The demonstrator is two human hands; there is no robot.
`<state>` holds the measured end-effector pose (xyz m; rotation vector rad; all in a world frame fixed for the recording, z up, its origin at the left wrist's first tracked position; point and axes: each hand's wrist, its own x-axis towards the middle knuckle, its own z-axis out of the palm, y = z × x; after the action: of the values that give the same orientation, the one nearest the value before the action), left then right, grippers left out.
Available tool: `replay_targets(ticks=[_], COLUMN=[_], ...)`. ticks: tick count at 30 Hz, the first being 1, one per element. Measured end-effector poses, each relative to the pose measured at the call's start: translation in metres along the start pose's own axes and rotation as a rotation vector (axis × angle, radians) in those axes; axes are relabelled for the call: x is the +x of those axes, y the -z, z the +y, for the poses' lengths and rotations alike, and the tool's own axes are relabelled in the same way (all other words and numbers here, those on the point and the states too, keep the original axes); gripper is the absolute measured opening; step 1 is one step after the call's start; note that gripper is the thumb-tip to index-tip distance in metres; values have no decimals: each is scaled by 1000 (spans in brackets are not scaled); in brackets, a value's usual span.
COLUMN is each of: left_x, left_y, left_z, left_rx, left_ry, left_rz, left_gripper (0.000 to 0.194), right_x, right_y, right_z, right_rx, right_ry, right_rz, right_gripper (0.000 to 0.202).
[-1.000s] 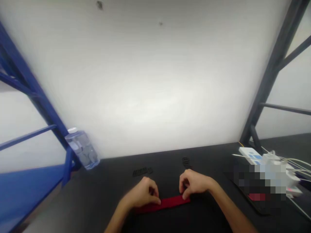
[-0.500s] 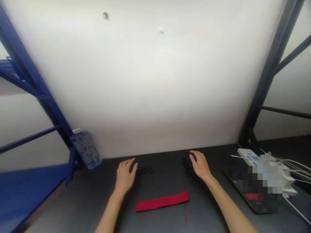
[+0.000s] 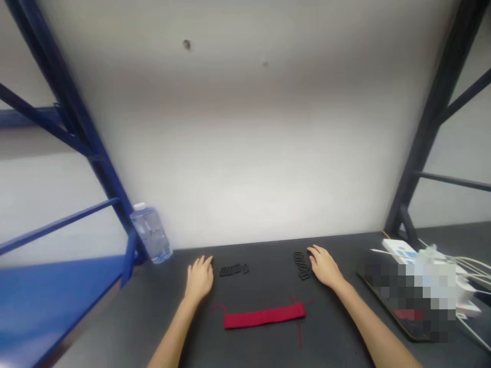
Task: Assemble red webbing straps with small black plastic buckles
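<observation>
Strip [image 3: 264, 317], red, 1: lay flat on the table [image 3: 253, 350], crosswise before the person, its right end a little farther off than its left. Both hands were well apart from it, beyond its 2 ends.

Threads [image 3: 300, 335], red, thin: trailed from both ends of the strip, the longest running from the right end toward the person.

Left hand [image 3: 200, 278], 1: palm down at the table, beyond the strip's left end. Grip wide, fingers extended and slightly parted. Nearest item: the left rings, just to its right.

Right hand [image 3: 324, 266], 1: palm down, far side of the table. Grip wide, fingers reaching forward and inward, thumb apart. Nearest item: the right rings, just beside the thumb; whether they touched, cannot tell.

Left rings [image 3: 234, 270], black, 1 group: set in a crosswise row. Exact count too small to tell.

Right rings [image 3: 301, 266], black, 1 group: set in a row running away from the person. Count likewise unclear.

Bottle [image 3: 152, 235], clear, white cap, 1: stood at the far left, near the foot of the blue frame [image 3: 111, 176].

Device [image 3: 388, 308], flat, black-edged, 1: on the right, partly hidden by pixelation.

Box [image 3: 399, 248], white and blue, 1: beyond the device, near white cables [image 3: 475, 264].

Wall [image 3: 261, 163], white: behind the table, 2 marks high up.
</observation>
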<state>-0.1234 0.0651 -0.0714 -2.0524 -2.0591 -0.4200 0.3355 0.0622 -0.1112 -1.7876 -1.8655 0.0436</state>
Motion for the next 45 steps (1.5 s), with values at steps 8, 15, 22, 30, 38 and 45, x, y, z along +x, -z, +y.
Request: replay_targets(ticks=[8,15,22,30,38,45], left_x=[0,0,-1,-19,-72,-84], left_y=[-2,3,9,63,104,89], left_z=[-3,-2,1,62,171,181], left_rx=[-5,-90,-152,-472,-710,-694], left_ry=[-5,-16,-14,-171,-619,-668], left_rz=[11,13,24,170,-430,-479], left_gripper=[45,42,41,34,34,40], right_x=[-2,0,-1,1,-7,-12], right_y=[-1,0,4,20,46,47], right_z=[1,3,1,0,-20,-27], right_rx=[18,57,77,253,498,504], right_ry=[-14,-17,-12,-113,64,89], right_rz=[-2,2,7,143,-211,-324], right_gripper=[43,41,41,31,18,16])
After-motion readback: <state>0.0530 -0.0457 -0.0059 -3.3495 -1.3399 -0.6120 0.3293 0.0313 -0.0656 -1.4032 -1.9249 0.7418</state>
